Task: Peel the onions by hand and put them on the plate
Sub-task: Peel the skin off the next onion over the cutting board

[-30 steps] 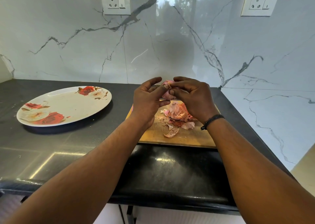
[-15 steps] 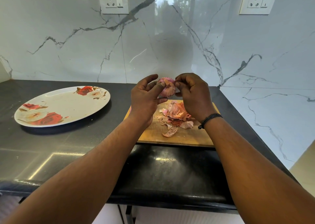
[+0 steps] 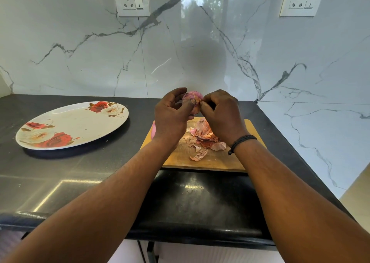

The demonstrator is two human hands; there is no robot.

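A person stands at a glossy black stone desk [image 3: 66, 174] backed by a white marble-veined wall. Both bare hands are raised above a rectangular light wooden cutting board [image 3: 212, 160], which lies toward the desk's right edge, near its back. The left hand [image 3: 172, 118] cups a small pink-purple onion [image 3: 193, 100], its thumb and curled fingers [image 3: 189, 103] wrapped round the bulb from the left. The right hand [image 3: 222, 114], with a black cord bracelet [image 3: 243, 140] at the wrist, has its fingers curled tight and pinches the onion's skin at the bulb's right side. The onion is held in the air between the two hands, over the far part of the board and clear of it.

On the board beneath the hands lies a heap of dry pink-orange onion peels [image 3: 202, 138]. A sliver of something pink shows at the board's left edge, mostly hidden behind the left wrist. A large oval white plate with red rose prints [image 3: 72, 124] sits on the left half of the desk, well apart from the board.
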